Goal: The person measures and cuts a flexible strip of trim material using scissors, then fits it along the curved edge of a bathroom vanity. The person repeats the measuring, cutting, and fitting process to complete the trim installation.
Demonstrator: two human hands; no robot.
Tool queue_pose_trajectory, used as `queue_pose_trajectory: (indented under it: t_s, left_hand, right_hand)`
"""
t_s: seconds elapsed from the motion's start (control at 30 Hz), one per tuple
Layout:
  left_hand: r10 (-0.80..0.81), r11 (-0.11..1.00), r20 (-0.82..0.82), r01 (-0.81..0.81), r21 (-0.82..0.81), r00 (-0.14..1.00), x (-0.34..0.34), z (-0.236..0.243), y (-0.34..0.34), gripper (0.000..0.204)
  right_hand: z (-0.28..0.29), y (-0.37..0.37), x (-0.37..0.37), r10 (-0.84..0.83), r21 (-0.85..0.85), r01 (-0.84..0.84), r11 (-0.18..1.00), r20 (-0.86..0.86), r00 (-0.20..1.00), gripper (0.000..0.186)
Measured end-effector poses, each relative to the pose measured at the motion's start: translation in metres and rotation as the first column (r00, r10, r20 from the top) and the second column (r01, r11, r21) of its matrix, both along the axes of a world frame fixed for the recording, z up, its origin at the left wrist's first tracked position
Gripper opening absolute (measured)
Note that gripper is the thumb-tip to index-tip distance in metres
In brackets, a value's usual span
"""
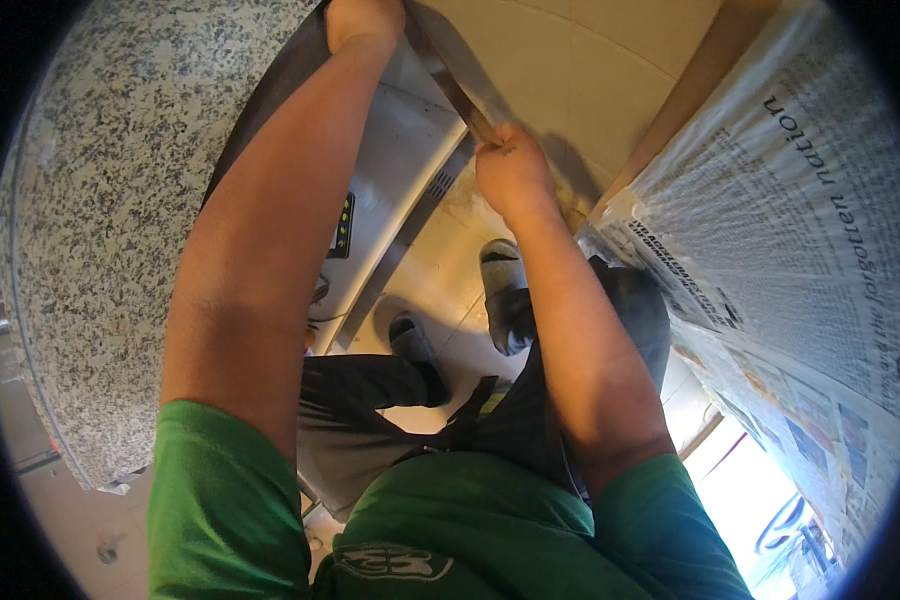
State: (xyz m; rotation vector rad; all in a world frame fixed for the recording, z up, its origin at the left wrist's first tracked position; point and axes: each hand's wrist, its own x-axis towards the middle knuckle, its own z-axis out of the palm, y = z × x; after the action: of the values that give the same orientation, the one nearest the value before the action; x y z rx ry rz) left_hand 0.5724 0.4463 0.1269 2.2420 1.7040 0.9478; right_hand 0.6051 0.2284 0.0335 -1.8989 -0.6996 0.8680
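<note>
At upper centre of frame, dark strip [456,93] slants down to right hand [514,178], closed round its lower end. Left hand [366,22] apart from right, at top edge; fingers cut off, grip cannot be told. Firm hold, straight wrist would likely keep strip steady. Speckled counter [110,210] fills left; tiled floor [458,300] mid-frame; newspaper sheets [780,210] at right; bright opening [735,470] lower right.

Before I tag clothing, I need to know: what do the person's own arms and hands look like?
Short green sleeves leave both forearms bare. The right hand is ungloved, with a small dark mark on it; the left hand, partly cut off, shows no glove.
</note>
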Motion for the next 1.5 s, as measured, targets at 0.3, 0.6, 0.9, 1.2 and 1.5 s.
queue_pose_trajectory:
  t_s: [0.3,0.6,0.9,1.2,1.5]
  left_hand:
    - [0.0,1.0,0.082,0.001,-0.015,0.997,0.001,-0.006,0.007,0.025]
    - [0.171,0.959,-0.853,0.114,0.259,0.493,-0.004,-0.029,0.044,0.04]
    - [0.195,0.937,-0.98,0.305,0.17,-0.051,0.002,0.007,-0.004,0.041]
    - [-0.042,0.993,-0.285,0.009,-0.115,0.957,0.006,0.002,0.005,0.038]
    - [0.143,0.944,-0.985,0.311,0.106,-0.096,0.009,0.011,0.001,0.041]
  right_hand:
    - [-0.006,0.003,-0.001,0.033,-0.009,-0.033,0.999,-0.007,0.999,0.041]
    - [-0.009,0.002,-0.005,-0.035,0.061,0.034,0.998,0.019,0.999,0.036]
    - [-0.005,0.0,0.004,-0.028,0.025,0.028,0.999,-0.029,0.999,0.034]
    - [-0.012,0.004,0.004,-0.047,0.031,0.049,0.998,-0.049,0.998,0.042]
    - [-0.009,0.001,0.006,-0.051,0.037,0.051,0.998,-0.015,0.999,0.044]
